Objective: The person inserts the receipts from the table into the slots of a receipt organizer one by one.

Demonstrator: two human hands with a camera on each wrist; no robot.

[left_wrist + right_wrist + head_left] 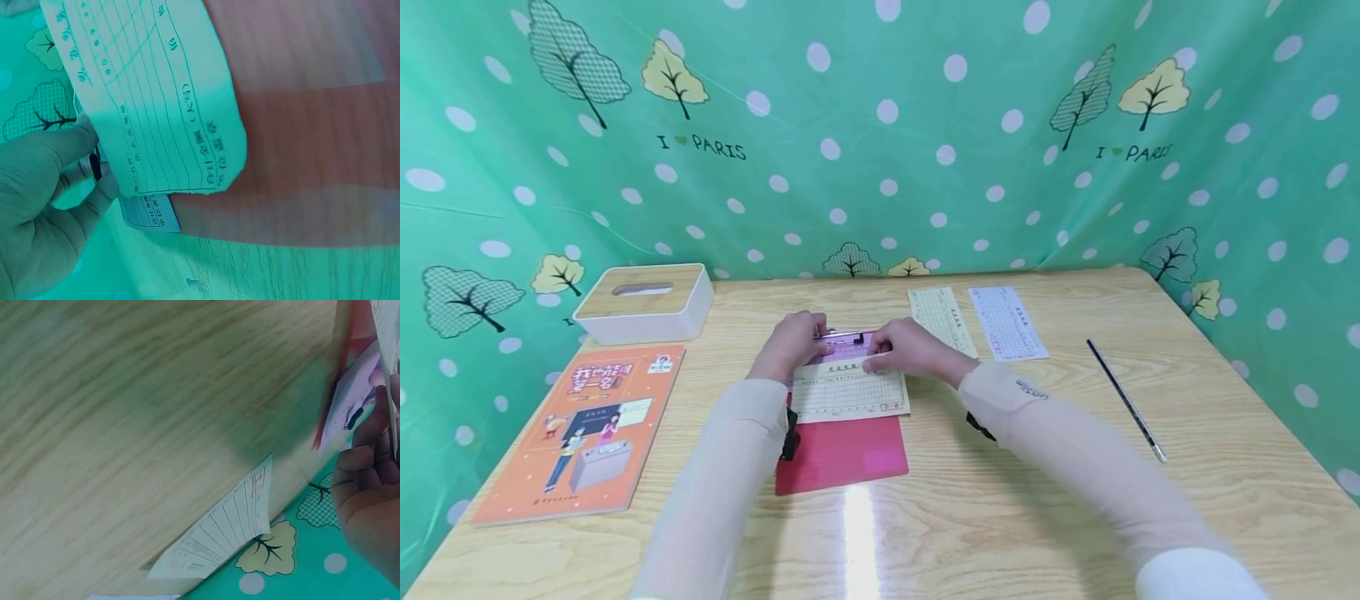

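Observation:
A red clipboard [842, 457] lies in the middle of the table, its metal clip [848, 337] at the far end. Under the clip lies a purple printed form [844, 351]. A cream printed form [850, 393] covers the board's middle, partly raised off it. My left hand [790, 343] holds the clip at its left side, thumb and fingers around it in the left wrist view. With thumb and fingers, my right hand [912, 348] pinches the top edge of the cream form, also seen in the right wrist view beside the purple form [356, 394].
Right of the board, a cream slip [942, 317] and a white slip [1007, 323] lie flat. A dark pencil [1126, 398] is farther right. On the left are an orange book [587, 433] and a tissue box [647, 304]. A green curtain [880, 142] hangs behind the table.

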